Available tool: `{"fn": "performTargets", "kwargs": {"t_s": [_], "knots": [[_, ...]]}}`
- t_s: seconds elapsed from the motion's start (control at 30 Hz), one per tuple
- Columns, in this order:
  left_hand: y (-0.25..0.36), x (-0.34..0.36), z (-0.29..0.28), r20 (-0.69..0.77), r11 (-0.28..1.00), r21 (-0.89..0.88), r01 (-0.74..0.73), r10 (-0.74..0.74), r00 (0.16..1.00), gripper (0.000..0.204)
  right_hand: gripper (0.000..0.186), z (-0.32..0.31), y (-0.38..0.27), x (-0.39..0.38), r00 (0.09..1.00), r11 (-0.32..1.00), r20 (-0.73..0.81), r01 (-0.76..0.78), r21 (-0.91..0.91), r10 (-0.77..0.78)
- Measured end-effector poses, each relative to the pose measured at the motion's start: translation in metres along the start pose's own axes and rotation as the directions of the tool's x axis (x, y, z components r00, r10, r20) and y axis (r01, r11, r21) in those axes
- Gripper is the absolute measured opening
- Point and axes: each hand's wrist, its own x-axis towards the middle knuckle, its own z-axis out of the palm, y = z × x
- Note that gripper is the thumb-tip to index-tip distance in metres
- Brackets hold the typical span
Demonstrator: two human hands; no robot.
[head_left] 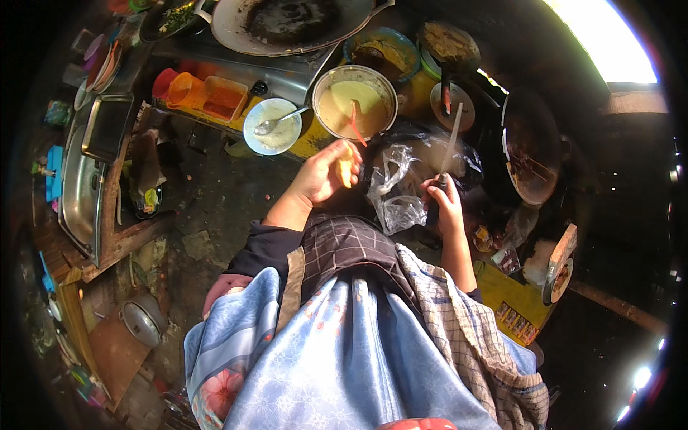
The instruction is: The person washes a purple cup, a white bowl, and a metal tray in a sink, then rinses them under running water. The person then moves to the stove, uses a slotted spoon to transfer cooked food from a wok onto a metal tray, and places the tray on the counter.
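Note:
My left hand point(326, 174) is closed around a small yellow piece of food point(345, 170), perhaps banana; its exact kind is unclear. In my right hand point(446, 198) is a knife point(453, 140), gripped by its dark handle with the blade pointing up and away. Between the hands lies a crumpled clear plastic bag point(393, 192), beside a dark bag point(459, 159) whose contents I cannot make out. Just beyond my left hand stands a pot of pale batter point(337, 77) with an orange-red utensil point(355, 123) leaning in it. To its left, a white bowl point(252, 136) holds a metal spoon point(271, 125) and pale residue.
A large wok point(222, 29) sits on the stove point(287, 75) at the far side. Orange containers point(185, 90) line the left of the counter. A blue-green basin point(408, 54) stands behind the pot. A big dark pan point(530, 147) leans at the right, above a round wooden board point(562, 261).

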Motion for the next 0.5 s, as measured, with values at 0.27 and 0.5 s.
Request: {"fn": "performTargets", "kwargs": {"t_s": [0.27,0.5], "knots": [[-0.063,0.017,0.058,0.068,0.995,-0.076,0.064,-0.058,0.996,0.027,0.020,-0.008,-0.013,-0.005,0.992,0.998,0.124,0.008,0.067,-0.016],[-0.084,0.024,0.078,-0.104,0.958,-0.005,-0.286,0.284,0.953,0.021,0.025,-0.013,-0.036,-0.031,0.939,0.814,0.248,0.333,-0.476,-0.239]]}}
